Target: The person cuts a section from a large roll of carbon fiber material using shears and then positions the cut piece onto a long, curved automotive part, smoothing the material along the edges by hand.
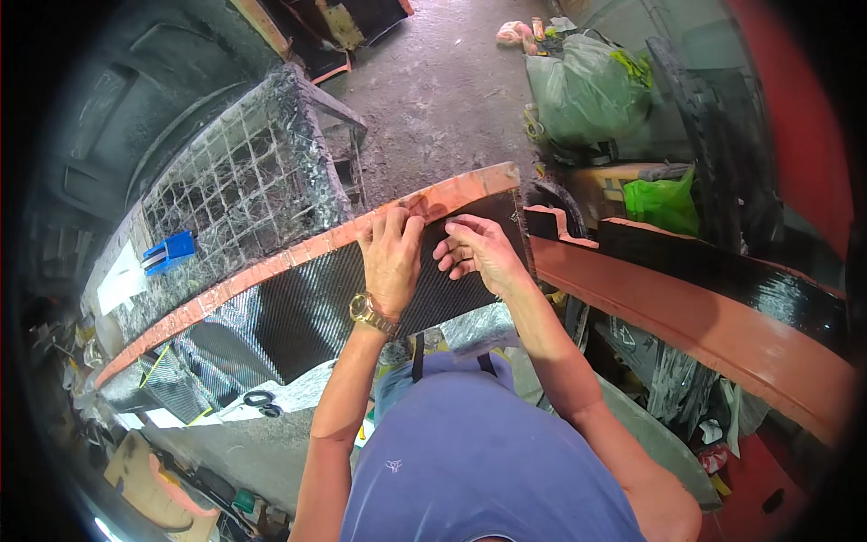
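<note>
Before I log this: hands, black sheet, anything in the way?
Left hand at orange rim, fingers bent; right hand beside it, fingers half-curled. Black sheet on rim's near side. Scissors left of both hands, clear.

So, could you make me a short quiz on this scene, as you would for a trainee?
1. Which hand wears the gold-coloured watch at its wrist?
2. True or false: the scissors lie apart from both hands.
3. What colour is the curved strip along the far edge of the black woven panel? a) green b) orange c) blue

Key: 1. The left hand. 2. True. 3. b.
</note>
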The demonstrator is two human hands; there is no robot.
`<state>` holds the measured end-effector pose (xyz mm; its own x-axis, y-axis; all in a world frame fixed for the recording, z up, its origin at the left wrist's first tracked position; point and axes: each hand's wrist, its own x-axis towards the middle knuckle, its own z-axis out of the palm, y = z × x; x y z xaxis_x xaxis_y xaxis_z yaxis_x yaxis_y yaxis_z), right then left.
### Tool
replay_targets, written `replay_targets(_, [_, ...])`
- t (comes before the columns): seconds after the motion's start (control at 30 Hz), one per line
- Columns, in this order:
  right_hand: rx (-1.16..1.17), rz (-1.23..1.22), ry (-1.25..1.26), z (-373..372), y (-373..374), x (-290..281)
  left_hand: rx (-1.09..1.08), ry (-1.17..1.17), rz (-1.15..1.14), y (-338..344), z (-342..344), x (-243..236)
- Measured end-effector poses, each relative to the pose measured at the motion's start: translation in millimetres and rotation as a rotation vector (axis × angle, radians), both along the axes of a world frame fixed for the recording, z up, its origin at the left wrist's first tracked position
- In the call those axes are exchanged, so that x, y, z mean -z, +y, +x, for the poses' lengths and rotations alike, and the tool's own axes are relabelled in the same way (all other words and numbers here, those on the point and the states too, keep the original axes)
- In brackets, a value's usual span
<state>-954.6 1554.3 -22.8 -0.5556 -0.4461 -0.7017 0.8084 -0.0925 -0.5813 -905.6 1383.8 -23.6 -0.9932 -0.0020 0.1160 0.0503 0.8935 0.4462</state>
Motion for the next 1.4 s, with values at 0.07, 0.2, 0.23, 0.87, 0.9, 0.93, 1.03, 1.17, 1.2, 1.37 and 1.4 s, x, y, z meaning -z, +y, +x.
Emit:
replay_targets(0.07, [0.006, 0.016, -0.016, -2, -1, 1, -0.002, -0.002, -0.005, 0, 0, 0])
replay_targets(0.2, [0.012, 0.007, -0.035, -4, -2, -1, 0.008, 0.016, -0.048, -2, 1, -1])
replay_targets(0.23, [0.013, 0.01, -0.035, -5, -1, -2, 0.031, 0.034, -0.009, -3, 5, -1])
replay_targets(0.87, [0.013, 0.022, -0.017, -7, 2, 3, 0.271, -0.207, -0.048, -8, 64, 14])
replay_targets(0.9, [-0.002, 0.034, 0.003, -9, -1, 0, 0.265, -0.197, -0.066, -9, 64, 13])
replay_targets(0.93, [0.0, 0.037, -0.005, -11, -3, 1, 0.261, -0.201, -0.066, -11, 63, 17])
replay_targets(1.03, [0.0, 0.034, -0.01, -12, -4, 3, 0.291, -0.189, -0.139, -12, 66, 21])
replay_targets(1.17, [0.004, 0.024, 0.0, -3, 1, 5, 0.332, -0.196, -0.14, -11, 66, 14])
replay_targets(1.2, [0.01, 0.023, 0.011, -5, 3, 11, 0.334, -0.222, -0.162, -8, 65, 16])
replay_targets(1.37, [0.006, 0.039, 0.016, -2, 1, 19, 0.315, -0.216, -0.175, -6, 72, 21])
replay_targets(1.4, [-0.003, 0.036, 0.017, -3, 0, 15, 0.302, -0.216, -0.164, -5, 72, 19])
